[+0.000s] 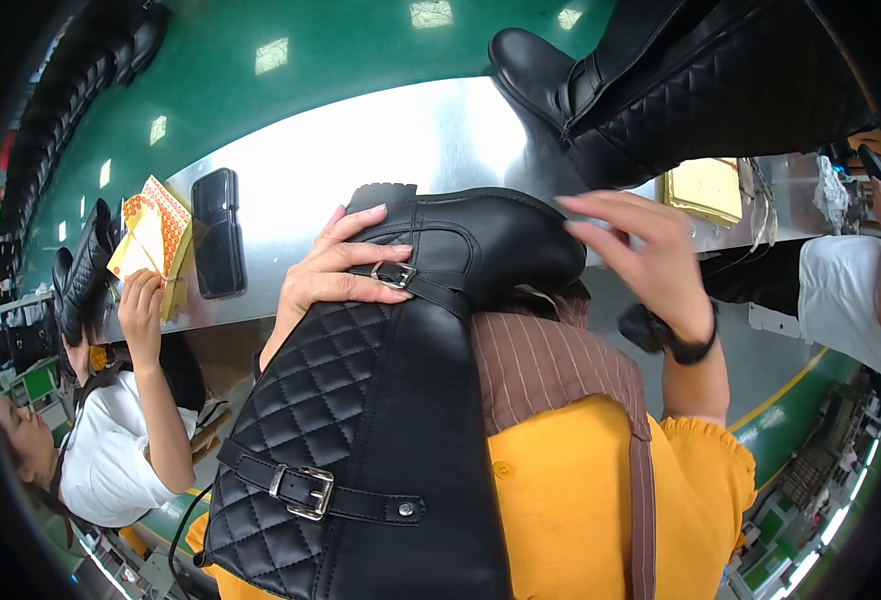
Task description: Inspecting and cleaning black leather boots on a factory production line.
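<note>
A tall black boot [420,400] with quilted panels and buckled straps lies on its side against my body, its toe pointing right. My left hand [345,270] grips it at the ankle and heel, fingers laid over the upper beside the small buckle [393,274]; the thumb is hidden. By the toe, my right hand [650,240] is raised with thumb and forefinger apart, the fingertips close to the sole edge. Nothing shows between them. The right wrist bears a dark watch [695,345].
Another pair of black boots [650,100] lies on the metal table [400,130] at the far right, near a yellow stack [702,190]. At left are a dark phone [218,230] and patterned yellow sheets [160,225], touched by a co-worker's hand [142,305]. Another person [845,290] is at right.
</note>
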`<state>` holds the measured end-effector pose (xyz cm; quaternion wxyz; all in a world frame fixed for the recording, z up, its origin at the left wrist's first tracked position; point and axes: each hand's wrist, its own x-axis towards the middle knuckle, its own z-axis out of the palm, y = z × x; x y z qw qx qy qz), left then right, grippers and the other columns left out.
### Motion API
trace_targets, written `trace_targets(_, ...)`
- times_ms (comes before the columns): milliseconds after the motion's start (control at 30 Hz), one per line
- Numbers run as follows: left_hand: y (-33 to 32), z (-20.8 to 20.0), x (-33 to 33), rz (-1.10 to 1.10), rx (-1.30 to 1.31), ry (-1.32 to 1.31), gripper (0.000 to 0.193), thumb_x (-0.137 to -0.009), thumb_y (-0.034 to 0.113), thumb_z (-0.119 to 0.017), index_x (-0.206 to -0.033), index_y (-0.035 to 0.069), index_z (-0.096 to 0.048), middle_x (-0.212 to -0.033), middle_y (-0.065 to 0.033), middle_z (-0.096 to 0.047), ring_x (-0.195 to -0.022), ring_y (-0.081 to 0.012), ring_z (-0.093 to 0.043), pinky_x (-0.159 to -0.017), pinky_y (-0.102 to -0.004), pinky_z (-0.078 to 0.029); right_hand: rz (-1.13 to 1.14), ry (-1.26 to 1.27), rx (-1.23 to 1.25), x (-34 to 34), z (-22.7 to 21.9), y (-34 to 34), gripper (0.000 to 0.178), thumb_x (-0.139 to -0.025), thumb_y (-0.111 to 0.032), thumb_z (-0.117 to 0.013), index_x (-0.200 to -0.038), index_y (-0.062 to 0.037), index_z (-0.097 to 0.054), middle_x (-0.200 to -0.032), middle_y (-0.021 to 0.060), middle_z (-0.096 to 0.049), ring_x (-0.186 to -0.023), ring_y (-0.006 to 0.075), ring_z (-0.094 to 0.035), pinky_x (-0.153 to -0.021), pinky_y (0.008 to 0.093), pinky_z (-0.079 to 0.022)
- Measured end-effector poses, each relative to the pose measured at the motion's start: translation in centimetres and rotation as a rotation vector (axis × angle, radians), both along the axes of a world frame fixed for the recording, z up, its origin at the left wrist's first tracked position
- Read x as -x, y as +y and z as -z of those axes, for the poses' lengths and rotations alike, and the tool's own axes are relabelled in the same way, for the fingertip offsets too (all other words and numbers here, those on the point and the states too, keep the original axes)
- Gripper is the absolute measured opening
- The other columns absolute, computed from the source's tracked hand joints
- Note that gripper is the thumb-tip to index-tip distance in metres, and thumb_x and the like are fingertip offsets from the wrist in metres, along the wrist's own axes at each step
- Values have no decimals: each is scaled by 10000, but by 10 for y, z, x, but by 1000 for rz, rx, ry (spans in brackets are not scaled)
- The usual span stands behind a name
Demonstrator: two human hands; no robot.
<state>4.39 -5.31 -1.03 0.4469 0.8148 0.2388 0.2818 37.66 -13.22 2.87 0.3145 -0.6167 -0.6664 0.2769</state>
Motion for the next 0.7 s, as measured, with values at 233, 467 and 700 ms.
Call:
trace_targets(233,-1,3,2,5,-25,6,158,-759,250,-729,-829,115,-772,-1111,-150,-700,-1299,-420,-466,-1141,-603,-132,-195,-42,-82,16,14,56,115,-825,-98,-731,-886,-2,-742,-704,97,-696,-562,103,-626,-503,224,-456)
trace_targets(467,-2,1,-2,-49,-49,-2,144,-725,225,-746,-855,172,-780,-1099,-88,-710,-1289,-358,-493,-1145,-581,-168,-182,-33,291,21,5,75,159,-857,-139,-719,-821,15,-730,-583,59,-637,-417,83,-552,-431,214,-427)
trace_targets(700,0,1,0,-6,-65,8,209,-790,296,-702,-845,107,-773,-1110,-145,-701,-1297,-414,-475,-1140,-594,-149,-255,88,284,10,9,71,163,-850,-142,-732,-820,18,-731,-610,35,-649,-431,56,-535,-427,204,-413)
